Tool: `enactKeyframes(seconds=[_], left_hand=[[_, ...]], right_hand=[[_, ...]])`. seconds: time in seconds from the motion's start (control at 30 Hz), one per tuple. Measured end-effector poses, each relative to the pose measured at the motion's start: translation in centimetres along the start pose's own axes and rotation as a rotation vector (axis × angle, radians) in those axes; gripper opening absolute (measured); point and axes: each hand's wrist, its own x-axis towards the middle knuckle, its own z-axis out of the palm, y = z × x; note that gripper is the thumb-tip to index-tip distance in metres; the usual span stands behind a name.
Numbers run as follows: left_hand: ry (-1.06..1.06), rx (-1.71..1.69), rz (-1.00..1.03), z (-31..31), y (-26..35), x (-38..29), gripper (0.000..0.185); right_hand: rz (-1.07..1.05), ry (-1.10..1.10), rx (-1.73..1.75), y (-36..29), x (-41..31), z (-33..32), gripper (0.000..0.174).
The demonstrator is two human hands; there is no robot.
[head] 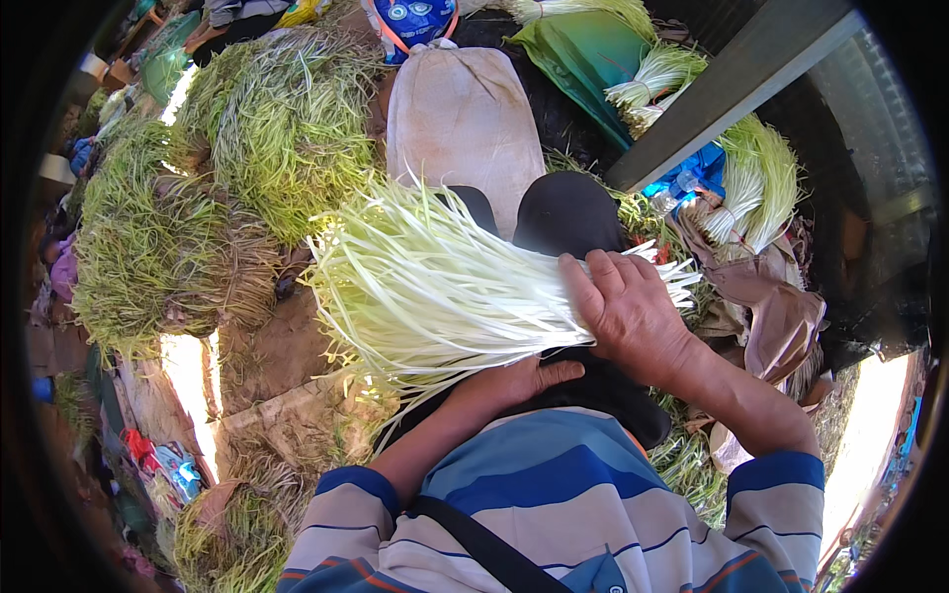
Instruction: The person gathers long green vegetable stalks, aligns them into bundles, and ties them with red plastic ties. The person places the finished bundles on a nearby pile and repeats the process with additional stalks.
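A thick bundle of blanched chives lies across my lap, with pale yellow-green leaf tips to the left and white stem ends to the right. My right hand wraps over the bundle near the stem ends. From beneath, my left hand supports the bundle; its thumb shows along the near side and its fingers are hidden under the stems. The dark-clad knees show beyond the bundle.
A stuffed pale sack stands ahead. Large heaps of green leaves lie to the left. Tied white-stemmed bundles rest at right, beyond a slanting metal post. Crumpled brown sheeting lies near my right arm. Another person's hand shows far left.
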Motion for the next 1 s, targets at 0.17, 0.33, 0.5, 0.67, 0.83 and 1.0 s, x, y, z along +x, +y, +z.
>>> enactKeyframes(seconds=[0.17,0.33,0.5,0.67,0.83,1.0], left_hand=[[-0.054,-0.036,-0.059,-1.3,2.6,-3.3,0.101],[-0.425,-0.513,-0.095,-9.6,9.5,-7.2,0.079],[0.174,-0.248,0.149,-18.8,15.2,-5.3,0.048],[-0.029,0.398,-0.031,-21.4,11.3,7.9,0.051],[-0.283,0.56,-0.325,-20.8,6.5,9.8,0.063],[-0.189,0.696,-0.301,-19.8,6.3,7.2,0.075]], right_hand=[[0.038,-0.02,0.057,0.1,0.8,0.5,0.084],[0.008,-0.023,0.063,0.6,1.3,0.4,0.081],[-0.014,0.023,0.07,0.1,1.3,0.5,0.074],[-0.003,0.018,0.08,-0.5,1.5,0.3,0.072],[0.004,0.002,0.138,-0.1,1.4,-0.2,0.078],[0.025,-0.109,0.184,1.1,1.4,-0.9,0.088]])
